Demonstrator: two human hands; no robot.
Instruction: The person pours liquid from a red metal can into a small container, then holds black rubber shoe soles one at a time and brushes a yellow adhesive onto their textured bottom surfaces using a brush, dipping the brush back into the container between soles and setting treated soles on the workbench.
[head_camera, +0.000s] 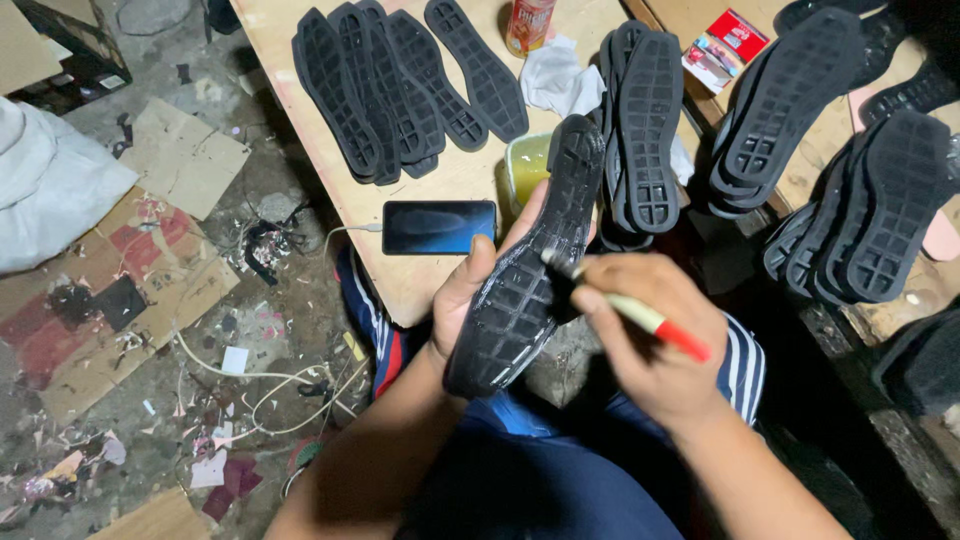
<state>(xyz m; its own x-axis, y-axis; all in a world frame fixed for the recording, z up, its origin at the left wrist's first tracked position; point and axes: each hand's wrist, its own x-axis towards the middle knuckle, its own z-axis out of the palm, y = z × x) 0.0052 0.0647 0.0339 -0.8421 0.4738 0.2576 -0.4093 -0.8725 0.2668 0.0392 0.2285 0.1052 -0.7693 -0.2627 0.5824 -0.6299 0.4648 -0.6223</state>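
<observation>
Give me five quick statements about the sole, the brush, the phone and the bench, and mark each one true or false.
1. The left hand holds a black shoe sole with its tread side up. True.
2. The right hand holds a pair of scissors. False: it holds a brush with a pale handle and a red end, its tip on the sole.
3. A phone lies on the wooden bench with a cable plugged in. True.
4. The phone's screen shows a bright picture. False: the screen is dark.
5. Only one sole lies on the bench. False: a row of black soles is spread out on it, with more stacks to the right.
</observation>
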